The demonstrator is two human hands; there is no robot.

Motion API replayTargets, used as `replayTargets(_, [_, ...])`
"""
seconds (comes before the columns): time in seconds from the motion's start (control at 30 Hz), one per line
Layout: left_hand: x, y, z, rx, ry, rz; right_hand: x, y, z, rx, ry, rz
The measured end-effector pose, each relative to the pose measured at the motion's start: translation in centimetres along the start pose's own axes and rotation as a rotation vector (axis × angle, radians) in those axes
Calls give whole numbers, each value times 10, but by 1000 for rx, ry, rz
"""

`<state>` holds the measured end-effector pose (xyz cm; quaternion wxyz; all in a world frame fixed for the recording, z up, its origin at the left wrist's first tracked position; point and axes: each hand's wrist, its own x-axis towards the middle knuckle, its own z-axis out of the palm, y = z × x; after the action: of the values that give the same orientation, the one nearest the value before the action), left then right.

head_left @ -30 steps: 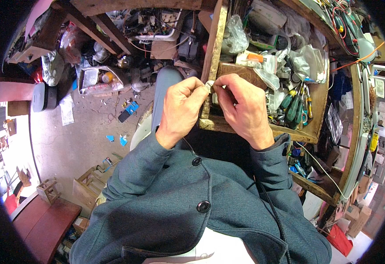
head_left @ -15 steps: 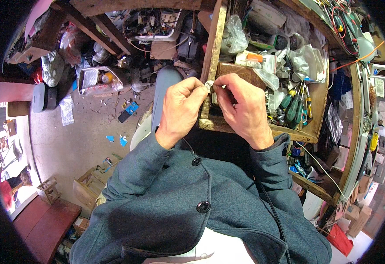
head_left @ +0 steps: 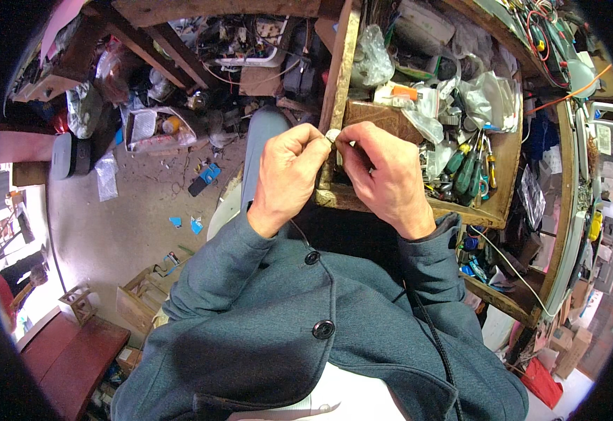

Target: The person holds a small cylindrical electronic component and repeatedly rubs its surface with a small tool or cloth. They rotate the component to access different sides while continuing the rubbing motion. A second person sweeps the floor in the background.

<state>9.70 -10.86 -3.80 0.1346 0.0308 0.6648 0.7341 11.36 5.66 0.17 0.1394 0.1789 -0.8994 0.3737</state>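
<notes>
A small round whitish disc (head_left: 332,135) is held between my two hands, above the left edge of the open wooden drawer (head_left: 332,184). My left hand (head_left: 287,175) pinches the disc's left side between thumb and fingertips. From the right, my right hand (head_left: 385,174) has thumb and index finger closed at its other side. The fingertips cover most of the disc, and its exact kind is too small to make out. Screwdrivers with green handles (head_left: 465,175) lie in the drawer to the right of my right hand.
The drawer also holds clear plastic bags (head_left: 480,98) and a brown box (head_left: 384,118). A lower drawer (head_left: 503,298) sits at the right. On the floor lie a blue-and-black object (head_left: 205,179) and blue scraps (head_left: 196,224). A reddish table (head_left: 75,365) and a person (head_left: 19,284) are at lower left.
My right thumb and fingers have shifted slightly at the disc, which now shows at a different tilt. The left hand stays almost in place. The person at lower left has moved a little.
</notes>
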Motion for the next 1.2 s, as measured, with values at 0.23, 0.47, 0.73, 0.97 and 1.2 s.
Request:
replayTargets(0.23, [-2, 4, 1, 25, 2, -21, -3, -3, -5, -28, 40, 120])
replayTargets(0.47, [-1, 0, 3, 27, 26, 51, -2, -1, -1, -38, 16, 74])
replayTargets(0.73, [-3, 6, 3, 24, 8, -10, -3, -4, -5, -25, -6, 94])
replayTargets(0.97, [-4, 5, 3, 14, 6, 0, -4, -2, -6, -17, -30, 73])
replayTargets(1.2, [-4, 5, 2, 37, 9, -5, -4, -4, -7, 9, -67, 104])
